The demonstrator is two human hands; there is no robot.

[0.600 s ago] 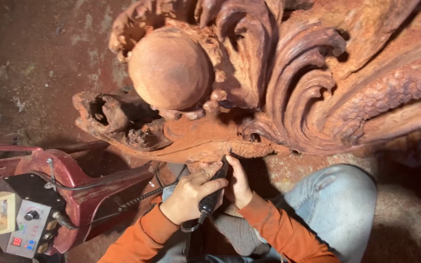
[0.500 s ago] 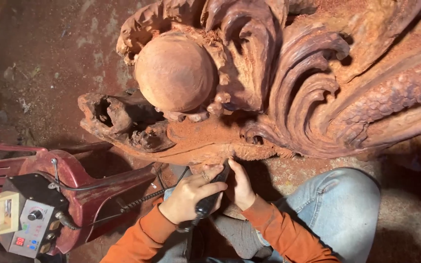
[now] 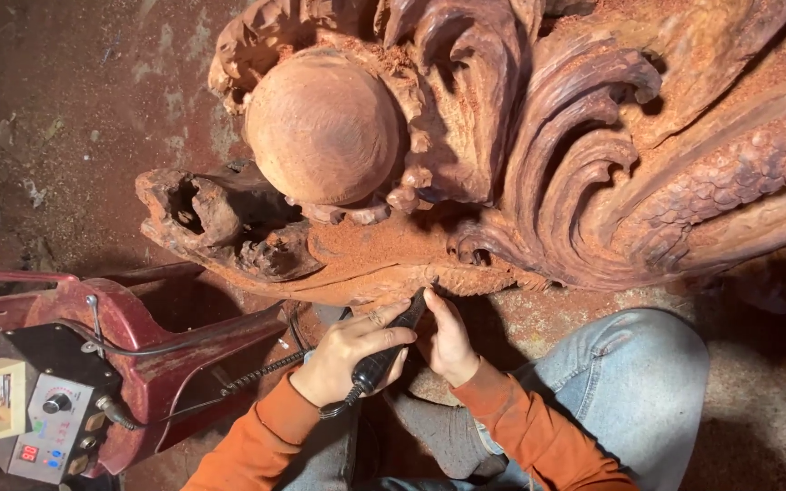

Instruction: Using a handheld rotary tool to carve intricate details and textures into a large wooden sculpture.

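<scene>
1. Your left hand (image 3: 349, 359) is wrapped around a black rotary handpiece (image 3: 384, 355); the fingers (image 3: 384, 335) are closed over its barrel, thumb side up, so the tool sits inside the fist rather than beside it.
2. Your right hand (image 3: 448, 341) lies just to the right of the handpiece, touching its front part near the tip. Its fingers are curled narrow against the tool and the wood. Whether they pinch the tool or only steady it, you cannot tell from this view.
3. The handpiece's long axis runs on a diagonal: the back end low and to the left, by your left wrist, the working tip high and to the right. It points up and away from you, into the lower edge of the wood carving (image 3: 502, 182).
4. The tip meets the carving at the underside of its ledge, below the big smooth ball (image 3: 320, 127) and left of the swirling scrolls (image 3: 584, 173). The bit itself is too small and shaded to make out.
5. The left hand is the one carrying the tool, while the right is the nearer of the two to the contact point on the wood.
6. From the back of the handpiece a coiled flexible cable (image 3: 256, 373) leads down and left towards the red stand (image 3: 147, 364), beside which a grey control box (image 3: 43, 436) with a knob and a lit display sits, well apart from your hands.
7. Your knee in blue jeans (image 3: 629, 382) is to the right, close to the carving, on the dusty floor (image 3: 75, 109).
</scene>
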